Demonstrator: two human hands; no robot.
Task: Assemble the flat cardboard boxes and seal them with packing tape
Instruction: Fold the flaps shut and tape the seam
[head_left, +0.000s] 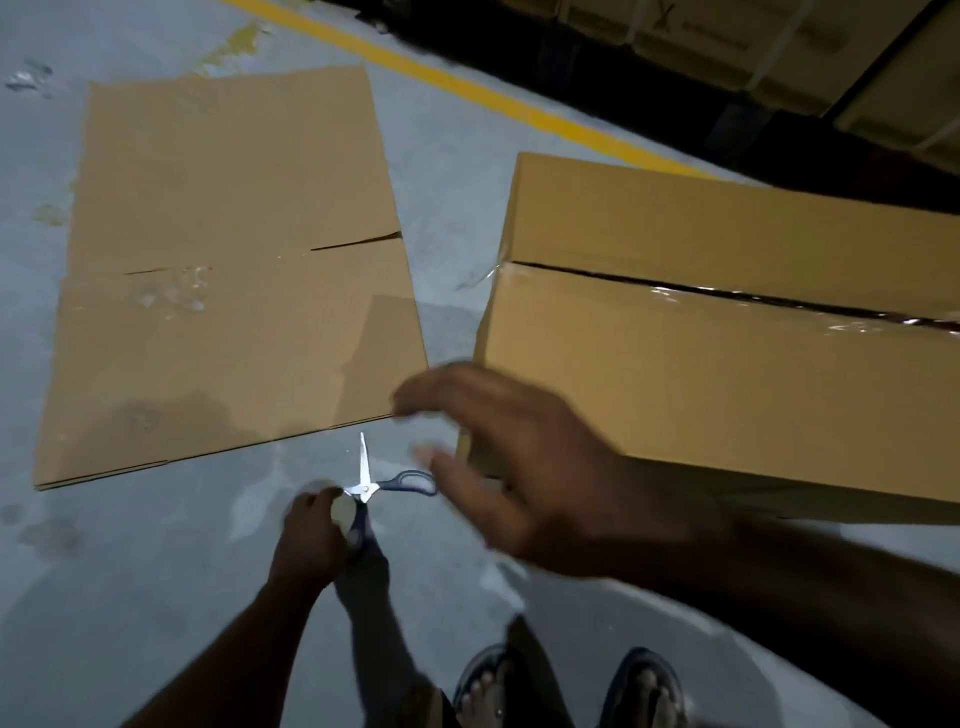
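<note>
Beyond our left hand (309, 540), which curls round a pale rounded thing (340, 512) we cannot make out, right beside the open scissors (365, 475), the flat cardboard box (228, 280) lies on the grey floor (130, 571), plain brown, creased, with slits along its fold and scraps of clear film. Our right hand (519, 467) hovers blurred, fingers spread. Just beyond it and to its right stands the assembled box (727, 395), shiny clear tape (675, 295) running over the dark gap between its top flaps.
</note>
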